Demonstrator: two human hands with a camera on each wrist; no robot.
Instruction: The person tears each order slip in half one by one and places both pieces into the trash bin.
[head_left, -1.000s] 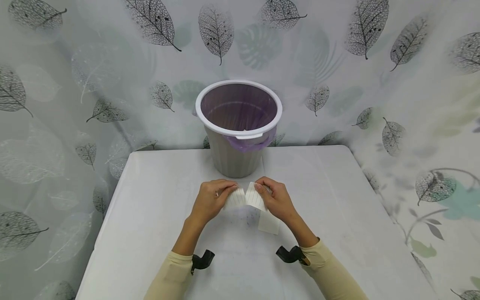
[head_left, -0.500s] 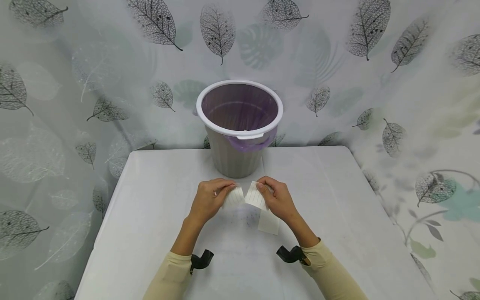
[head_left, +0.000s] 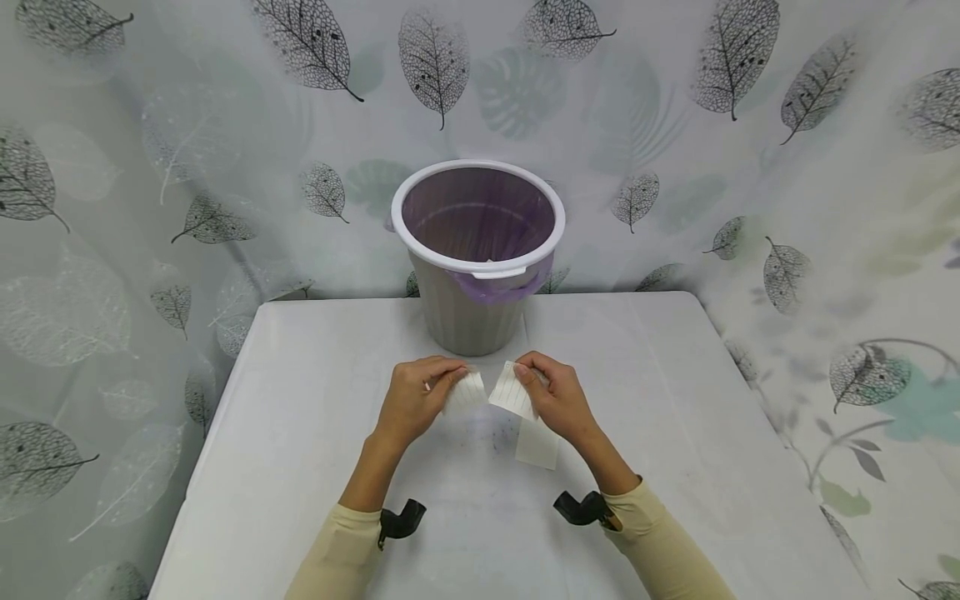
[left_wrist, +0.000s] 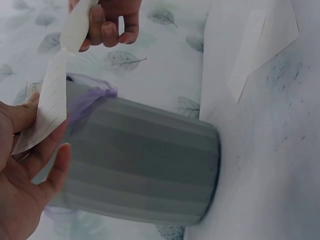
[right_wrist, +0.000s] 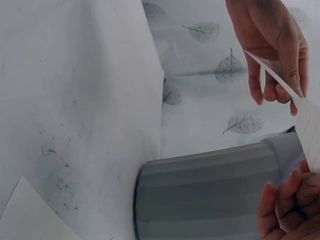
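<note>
Between fingers and thumb, my left hand (head_left: 414,402) pinches a piece of lined white paper (head_left: 468,393). My right hand (head_left: 558,403) pinches another lined piece of paper (head_left: 510,394). In the left wrist view, the left piece (left_wrist: 52,97) and the right piece (left_wrist: 76,27) come together at one narrow point. Whether a sliver still joins them, I cannot tell. Both hands are above the white table, in front of the bin. A separate sheet of paper (head_left: 537,445) lies on the table below my right hand, partly hidden by it.
A grey bin (head_left: 474,323) with a white rim and purple liner (head_left: 495,290) stands behind the hands at the table's (head_left: 322,375) far edge. Small dark marks (right_wrist: 62,185) dot the tabletop. Leaf-patterned cloth hangs around the back and sides.
The hands have drawn slightly apart; my left hand has shifted a little to the left with its paper. The narrow meeting point between the two pieces has thinned in the head view.
</note>
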